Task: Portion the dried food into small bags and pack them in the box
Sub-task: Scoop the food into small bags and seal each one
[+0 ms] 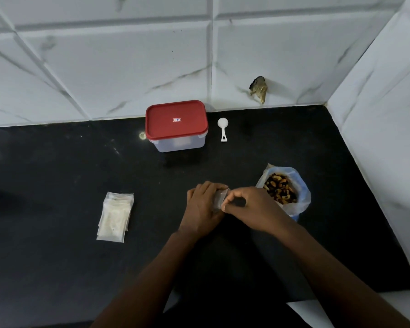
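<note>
Fingers [212, 186] of the left hand [202, 204] are curling round one small bag [219, 200], clear and apparently empty, held just above the black countertop [57, 176] at near centre. The right hand [251, 209] is meeting it from the right, thumb and forefinger pinching the bag's edge. Whether the mouth is parting yet is too small to tell.

- Dried food bag [291, 185]: standing open just right of the hands, showing brown pieces, the right wrist passing in front of it.
- Stack of small bags [115, 215]: lying flat to the left, well apart from the hands; none looks filled.
- Box [176, 125]: sitting far centre against the tiled wall [104, 67], red lid on.
- White scoop [223, 127]: lying just right of the box, bowl pointing far, nothing touching it.

Step in hand, as judged: opening the first small bag for filling; portioning is hardly begun and packing is not yet started.

Next move, as judged: the mouth is needing to be spread and kept wide by the left hand alone, freeing the right to be reaching far for the scoop and then dipping into the dried food bag. The box lid is also awaiting removal before any packing.
</note>
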The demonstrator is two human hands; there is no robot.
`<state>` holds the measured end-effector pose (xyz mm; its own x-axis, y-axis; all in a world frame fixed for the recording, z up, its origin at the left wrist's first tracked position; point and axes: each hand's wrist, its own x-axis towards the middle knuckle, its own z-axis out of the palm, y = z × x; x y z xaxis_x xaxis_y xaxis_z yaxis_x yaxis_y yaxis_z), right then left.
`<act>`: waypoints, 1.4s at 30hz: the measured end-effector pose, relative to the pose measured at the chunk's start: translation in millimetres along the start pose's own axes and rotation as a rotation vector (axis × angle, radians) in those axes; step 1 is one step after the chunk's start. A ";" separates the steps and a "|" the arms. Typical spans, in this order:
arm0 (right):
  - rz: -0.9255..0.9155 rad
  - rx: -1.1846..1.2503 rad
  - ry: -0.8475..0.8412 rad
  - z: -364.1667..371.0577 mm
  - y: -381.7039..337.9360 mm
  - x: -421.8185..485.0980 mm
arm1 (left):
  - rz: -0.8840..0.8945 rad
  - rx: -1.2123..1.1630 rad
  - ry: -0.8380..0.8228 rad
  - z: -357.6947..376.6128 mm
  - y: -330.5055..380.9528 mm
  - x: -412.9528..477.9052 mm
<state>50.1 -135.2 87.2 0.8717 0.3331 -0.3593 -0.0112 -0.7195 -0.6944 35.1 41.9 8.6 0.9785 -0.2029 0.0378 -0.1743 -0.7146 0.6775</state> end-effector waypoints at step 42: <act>0.194 0.099 0.465 -33.9 23.0 207.1 | -0.109 -0.204 0.054 -18.3 -13.5 47.8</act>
<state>247.0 -103.4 18.0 0.9746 -0.1232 -0.1872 -0.2207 -0.6724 -0.7065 86.3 54.1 14.7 0.9958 -0.0914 -0.0082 -0.0465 -0.5793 0.8138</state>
